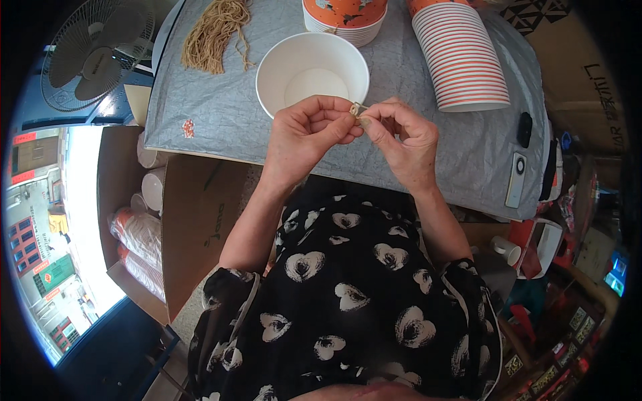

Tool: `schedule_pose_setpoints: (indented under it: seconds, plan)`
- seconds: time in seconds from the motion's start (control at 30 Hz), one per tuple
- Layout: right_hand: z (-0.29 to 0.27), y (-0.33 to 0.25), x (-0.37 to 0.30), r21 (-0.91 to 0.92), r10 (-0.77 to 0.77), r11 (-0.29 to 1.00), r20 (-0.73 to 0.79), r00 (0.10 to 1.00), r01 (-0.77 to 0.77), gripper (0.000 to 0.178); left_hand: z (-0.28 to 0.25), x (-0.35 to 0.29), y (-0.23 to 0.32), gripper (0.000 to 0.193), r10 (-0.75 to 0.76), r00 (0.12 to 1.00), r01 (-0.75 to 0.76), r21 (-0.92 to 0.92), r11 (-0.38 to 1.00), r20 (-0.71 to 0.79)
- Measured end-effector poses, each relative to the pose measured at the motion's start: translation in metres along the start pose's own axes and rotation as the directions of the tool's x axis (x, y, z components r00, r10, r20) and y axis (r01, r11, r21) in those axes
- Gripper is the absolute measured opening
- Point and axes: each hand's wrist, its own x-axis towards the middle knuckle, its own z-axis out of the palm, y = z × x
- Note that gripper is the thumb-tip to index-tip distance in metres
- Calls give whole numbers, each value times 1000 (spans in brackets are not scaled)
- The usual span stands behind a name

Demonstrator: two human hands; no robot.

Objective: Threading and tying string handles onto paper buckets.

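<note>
My left hand (313,130) and my right hand (400,137) meet in front of me, fingertips pinched together. Between them is a short piece of beige cord (355,109), looped or knotted at the fingertips; most of it is hidden by the fingers. Just beyond my hands stands a white paper bucket (264,79), its mouth facing up. At the far left of the table lies a bundle of tan cords (215,37).
An orange-patterned stack of paper buckets (346,17) stands behind, and a long nested stack (461,60) lies to the right. A remote control (515,180) and a black object (525,129) sit near the right edge. Below left is an open cardboard box (194,220); a fan (97,50) stands beyond.
</note>
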Motion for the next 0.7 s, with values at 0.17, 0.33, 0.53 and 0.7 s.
schedule_pose_setpoints:
  seconds: [0.17,0.33,0.53,0.7]
  plan:
    - [1,2,-1,47,31,998,10,999,-32,6,0,0,-2,16,-12,1000,11,3,1000,22]
    - [2,-5,-1,186,159,969,34,987,-162,7,2,1,-3,10,29,999,-28,46,999,-34]
    - [1,-7,-2,222,273,934,68,960,-281,12,6,-1,-4,9,86,994,-78,116,990,-70]
    - [-1,0,-3,371,367,847,112,924,-381,15,10,-2,-5,9,94,992,-83,127,988,-80]
